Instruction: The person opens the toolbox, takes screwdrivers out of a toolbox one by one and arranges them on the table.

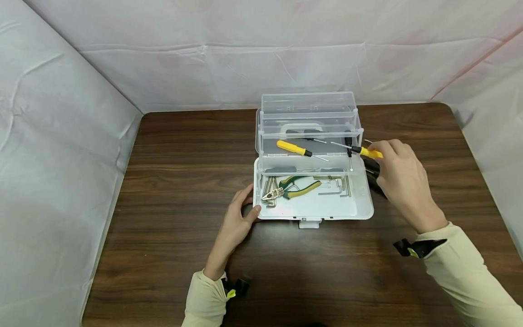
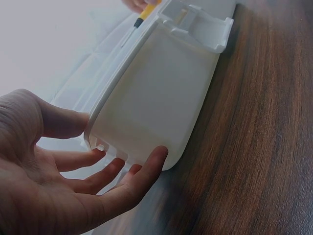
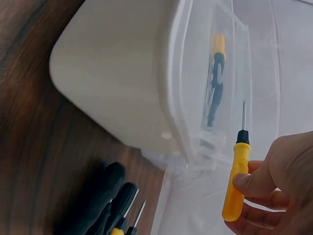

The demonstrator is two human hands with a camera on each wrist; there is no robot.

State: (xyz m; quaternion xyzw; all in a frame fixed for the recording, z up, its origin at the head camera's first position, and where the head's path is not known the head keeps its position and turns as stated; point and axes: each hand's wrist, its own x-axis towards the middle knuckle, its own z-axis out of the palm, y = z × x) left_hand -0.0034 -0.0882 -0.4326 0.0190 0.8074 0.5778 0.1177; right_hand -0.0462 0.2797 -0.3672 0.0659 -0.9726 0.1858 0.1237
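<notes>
A white toolbox point(image 1: 327, 211) with raised clear trays point(image 1: 312, 116) stands open on the table. At its front left corner my left hand point(image 1: 237, 222) grips it, thumb on the rim and fingers along the end wall. My right hand point(image 1: 402, 177) pinches a yellow-handled screwdriver point(image 3: 238, 181) over the right end of the trays, its shaft pointing left. Another yellow screwdriver point(image 1: 291, 146) and a black-handled screwdriver point(image 1: 348, 141) lie in the trays. Green-and-yellow pliers point(image 1: 304, 190) and several hex keys point(image 1: 347, 186) lie in the bottom of the box.
Several dark-handled tools point(image 3: 117, 196) lie on the wooden table point(image 1: 184, 181) just right of the box, partly behind my right hand in the head view. The box's white latch point(image 1: 309, 224) hangs at its front. White sheeting point(image 1: 229, 68) encloses the table's back and sides.
</notes>
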